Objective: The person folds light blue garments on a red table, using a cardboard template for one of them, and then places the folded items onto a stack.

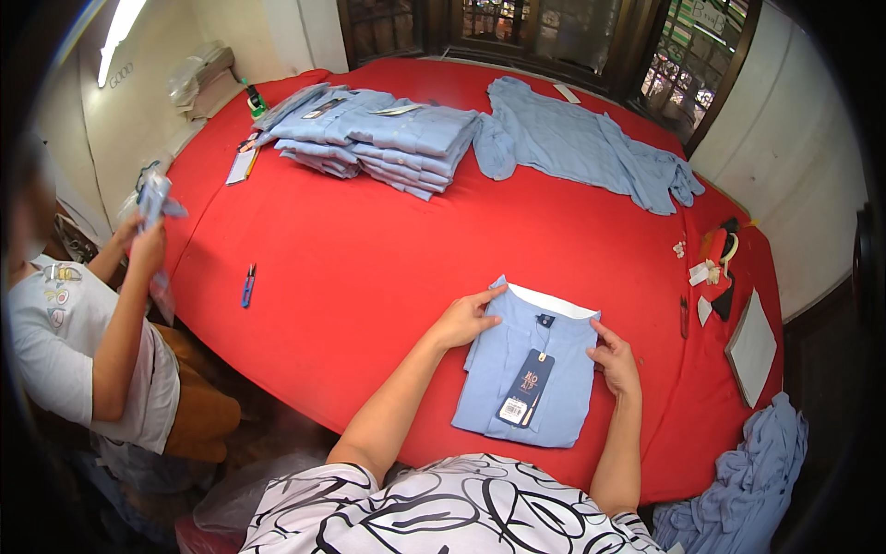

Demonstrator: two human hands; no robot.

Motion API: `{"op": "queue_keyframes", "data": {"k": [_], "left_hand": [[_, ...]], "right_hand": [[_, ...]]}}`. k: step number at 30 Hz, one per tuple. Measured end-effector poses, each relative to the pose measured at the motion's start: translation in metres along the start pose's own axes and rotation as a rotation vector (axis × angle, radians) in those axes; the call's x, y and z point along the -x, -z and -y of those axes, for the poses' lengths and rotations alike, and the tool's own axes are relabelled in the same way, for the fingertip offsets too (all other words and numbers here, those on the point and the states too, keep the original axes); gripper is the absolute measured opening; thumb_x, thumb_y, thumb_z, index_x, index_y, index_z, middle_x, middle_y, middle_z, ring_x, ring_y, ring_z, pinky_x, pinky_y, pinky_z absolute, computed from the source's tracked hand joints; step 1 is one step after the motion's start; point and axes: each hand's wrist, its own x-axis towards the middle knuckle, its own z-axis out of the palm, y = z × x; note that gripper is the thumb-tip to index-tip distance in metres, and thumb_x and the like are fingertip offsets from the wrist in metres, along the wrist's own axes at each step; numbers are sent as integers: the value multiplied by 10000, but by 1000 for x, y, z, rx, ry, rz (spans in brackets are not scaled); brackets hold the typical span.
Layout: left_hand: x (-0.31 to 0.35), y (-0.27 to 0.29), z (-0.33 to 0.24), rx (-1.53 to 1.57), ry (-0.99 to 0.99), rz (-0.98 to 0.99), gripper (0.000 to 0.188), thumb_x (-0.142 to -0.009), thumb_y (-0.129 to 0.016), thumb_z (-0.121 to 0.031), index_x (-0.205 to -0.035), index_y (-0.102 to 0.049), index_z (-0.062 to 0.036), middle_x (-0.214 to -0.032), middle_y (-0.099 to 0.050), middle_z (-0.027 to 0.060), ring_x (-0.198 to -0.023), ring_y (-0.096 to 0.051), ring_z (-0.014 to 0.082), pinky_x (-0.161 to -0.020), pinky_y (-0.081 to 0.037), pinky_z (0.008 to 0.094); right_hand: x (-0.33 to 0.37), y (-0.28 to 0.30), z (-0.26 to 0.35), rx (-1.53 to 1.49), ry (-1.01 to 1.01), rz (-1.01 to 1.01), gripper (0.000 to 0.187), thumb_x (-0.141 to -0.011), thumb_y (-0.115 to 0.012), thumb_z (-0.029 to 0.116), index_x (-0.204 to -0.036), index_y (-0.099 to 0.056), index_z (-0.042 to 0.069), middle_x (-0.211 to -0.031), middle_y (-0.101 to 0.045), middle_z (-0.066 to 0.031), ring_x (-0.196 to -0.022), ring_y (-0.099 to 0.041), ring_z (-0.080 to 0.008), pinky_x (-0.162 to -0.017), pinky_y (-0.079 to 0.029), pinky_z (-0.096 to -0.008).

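Note:
A folded light-blue shirt (565,392) lies in front of me on the red cloth. A dark blue hang tag (528,386) on a string rests on its front. Along the top edge a white strip (554,303) shows, of paper or card. My left hand (468,320) pinches the shirt's upper left corner between thumb and fingers. Opposite it, my right hand (616,362) grips the upper right edge, its fingers bent.
Red cloth (341,258) covers the table. Folded blue shirts (397,138) are stacked far left; an unfolded one (581,138) lies far right. Blue thread snips (248,285) lie left. White sheets (751,346) and crumpled blue garments (748,480) are at right. A co-worker (92,360) handles a blue item.

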Motion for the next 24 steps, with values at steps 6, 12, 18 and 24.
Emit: {"op": "queue_keyframes", "data": {"k": [6, 12, 18, 24], "left_hand": [[2, 104, 8, -289, -89, -165, 631, -846, -680, -16, -1424, -527, -215, -1255, -645, 202, -1092, -659, 278, -948, -522, 352], [26, 273, -18, -832, 153, -560, 631, -805, -594, 57, -1379, -573, -205, -1285, -613, 225, -1157, -621, 358, -1007, -484, 410], [-46, 389, -13, -974, -51, -837, 668, -714, -461, 107, -1306, -635, -146, -1311, -600, 201, -1223, -574, 350, -1052, -443, 399], [-35, 431, 85, -726, 90, -890, 577, -760, -476, 105, -1246, -678, -131, -1377, -561, 199, -1276, -543, 342, -1082, -418, 380]], "right_hand": [[-46, -99, 5, 236, 122, 48, 586, -779, -714, 10, -1346, -564, 8, -1099, -581, -82, -705, -588, -128, -654, -518, -288], [-147, -310, 32, 277, 302, 283, 671, -800, -637, 44, -1440, -439, 0, -1316, -518, -196, -1087, -615, -296, -819, -565, -374], [-257, -420, 56, 271, 485, 261, 714, -820, -590, -41, -1495, -374, 48, -1411, -450, -171, -1073, -616, -257, -774, -590, -373], [-290, -328, 68, 376, 637, 101, 270, -846, -495, -17, -896, -752, 48, -815, -727, -135, -809, -697, -255, -735, -550, -372]]}}
